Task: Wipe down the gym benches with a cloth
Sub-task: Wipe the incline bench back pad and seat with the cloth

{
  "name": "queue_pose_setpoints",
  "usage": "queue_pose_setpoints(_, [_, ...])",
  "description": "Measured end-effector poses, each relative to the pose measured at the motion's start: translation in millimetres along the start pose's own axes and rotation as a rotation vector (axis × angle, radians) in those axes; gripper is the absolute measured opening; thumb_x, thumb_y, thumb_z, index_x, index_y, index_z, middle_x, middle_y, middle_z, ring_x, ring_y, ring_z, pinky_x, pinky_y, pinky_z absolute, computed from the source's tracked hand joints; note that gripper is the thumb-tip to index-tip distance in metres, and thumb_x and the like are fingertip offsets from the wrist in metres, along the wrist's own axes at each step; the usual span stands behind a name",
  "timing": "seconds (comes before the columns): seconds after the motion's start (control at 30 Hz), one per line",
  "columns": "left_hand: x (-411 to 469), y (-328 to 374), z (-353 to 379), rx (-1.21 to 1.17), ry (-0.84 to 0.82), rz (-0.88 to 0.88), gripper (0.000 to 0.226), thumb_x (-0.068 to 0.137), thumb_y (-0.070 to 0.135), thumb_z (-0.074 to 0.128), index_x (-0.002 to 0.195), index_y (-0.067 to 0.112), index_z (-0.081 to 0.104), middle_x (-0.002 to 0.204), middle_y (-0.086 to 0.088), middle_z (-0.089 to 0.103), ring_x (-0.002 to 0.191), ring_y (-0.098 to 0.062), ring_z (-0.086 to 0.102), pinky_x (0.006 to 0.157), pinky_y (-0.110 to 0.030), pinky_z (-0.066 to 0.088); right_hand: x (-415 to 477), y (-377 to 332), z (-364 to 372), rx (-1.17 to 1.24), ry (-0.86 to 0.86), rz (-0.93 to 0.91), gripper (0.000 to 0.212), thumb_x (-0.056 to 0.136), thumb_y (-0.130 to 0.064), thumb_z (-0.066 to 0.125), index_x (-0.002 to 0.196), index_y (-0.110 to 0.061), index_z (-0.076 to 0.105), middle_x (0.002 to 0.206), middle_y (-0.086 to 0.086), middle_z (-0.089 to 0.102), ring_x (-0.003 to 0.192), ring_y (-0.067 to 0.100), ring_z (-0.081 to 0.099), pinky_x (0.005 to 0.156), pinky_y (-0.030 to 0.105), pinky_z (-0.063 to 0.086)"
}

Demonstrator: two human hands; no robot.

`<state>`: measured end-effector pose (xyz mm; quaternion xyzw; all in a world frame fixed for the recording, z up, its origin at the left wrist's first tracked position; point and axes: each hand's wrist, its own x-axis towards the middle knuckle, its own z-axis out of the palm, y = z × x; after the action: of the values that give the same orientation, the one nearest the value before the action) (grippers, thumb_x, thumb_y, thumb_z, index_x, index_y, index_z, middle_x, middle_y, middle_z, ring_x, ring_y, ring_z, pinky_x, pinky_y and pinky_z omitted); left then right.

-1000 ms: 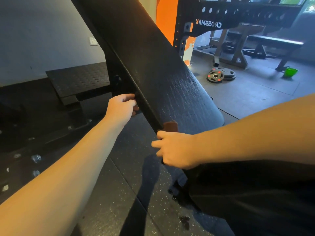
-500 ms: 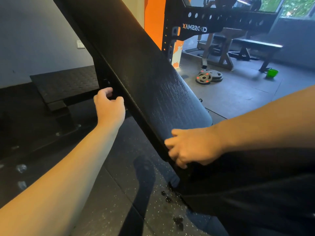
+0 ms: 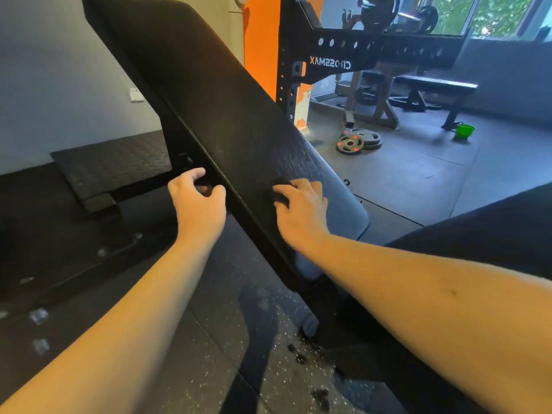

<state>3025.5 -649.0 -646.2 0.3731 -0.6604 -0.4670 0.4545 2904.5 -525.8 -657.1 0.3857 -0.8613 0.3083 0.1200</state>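
The black padded backrest [image 3: 227,121] of an inclined gym bench slants from the upper left down to the centre. My right hand [image 3: 301,213] lies on the pad's lower part, its bent fingers holding a small dark cloth [image 3: 280,191] against the textured surface; most of the cloth is hidden under the fingers. My left hand [image 3: 197,201] is at the pad's left edge, fingers and thumb curled round a dark part behind and under the backrest. The bench seat [image 3: 478,264] shows as a dark mass at the lower right.
A black rack [image 3: 331,62] with a loaded barbell stands behind. Weight plates [image 3: 357,141] lie on the rubber floor, with a green bucket [image 3: 464,131] and a flat bench [image 3: 436,85] farther back. A checker-plate platform [image 3: 110,162] sits left. Dark drops [image 3: 301,354] spot the floor.
My right hand has slid with the cloth from the pad's lower left edge up onto its face. My left hand has stayed at the left edge, curling round the part behind it.
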Motion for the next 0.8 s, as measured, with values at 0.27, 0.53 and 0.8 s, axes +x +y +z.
queue_pose_setpoints(0.27, [-2.2,-11.4,8.9,-0.011,-0.030,-0.008,0.042,0.095,0.015,0.066,0.134,0.023,0.053,0.132,0.006,0.040,0.111,-0.018,0.059,0.093,-0.035,0.058,-74.2,-22.6,30.9,0.166,0.155,0.051,0.033,0.094,-0.010,0.068,0.123,-0.026,0.072,0.129,-0.005,0.058,0.121,0.022,0.041,0.100,0.041,0.035])
queue_pose_setpoints(0.53, [2.9,-17.7,9.1,-0.057,-0.061,-0.061,0.040,0.096,0.010,0.058,0.135,0.020,0.060,0.128,0.002,0.063,0.118,-0.015,0.061,0.102,-0.042,0.054,-3.1,-40.3,30.5,0.265,0.105,-0.024,0.028,0.097,-0.010,0.062,0.115,-0.028,0.075,0.127,-0.005,0.056,0.120,0.022,0.040,0.098,0.044,0.041])
queue_pose_setpoints(0.8, [11.1,-29.5,7.6,-0.040,-0.108,-0.041,0.041,0.095,0.010,0.055,0.133,0.023,0.066,0.129,0.003,0.066,0.119,-0.015,0.063,0.103,-0.044,0.054,-17.1,-30.5,29.4,0.171,0.106,-0.160,0.024,0.095,-0.017,0.065,0.114,-0.027,0.076,0.124,-0.006,0.062,0.112,0.023,0.046,0.090,0.048,0.045])
